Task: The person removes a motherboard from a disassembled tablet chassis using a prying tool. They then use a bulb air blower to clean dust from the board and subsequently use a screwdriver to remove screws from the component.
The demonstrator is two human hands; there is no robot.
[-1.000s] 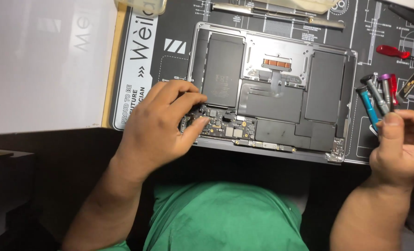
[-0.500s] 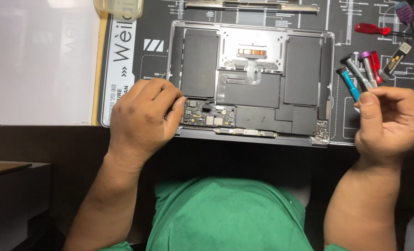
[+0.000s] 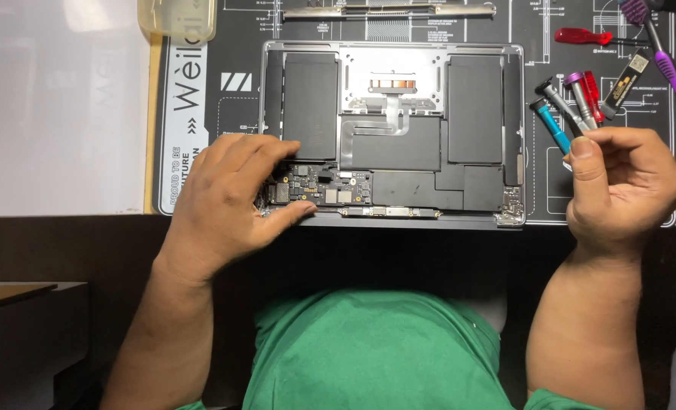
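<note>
Since the earlier frame the left hand (image 3: 231,201) stayed on the opened grey metal laptop (image 3: 391,133), fingers spread on its green logic board (image 3: 330,186). The right hand (image 3: 622,186) has fingers clamped on several small coloured screwdrivers (image 3: 569,106), above the black repair mat (image 3: 201,91) on the desk.

right hand (image 3: 625,186) lifted slightly, fingers curled tighter

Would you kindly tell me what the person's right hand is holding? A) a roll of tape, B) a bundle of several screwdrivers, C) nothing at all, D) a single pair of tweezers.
B: the right hand grips several screwdrivers fanned out above its fingers, beside the opened laptop.
</note>
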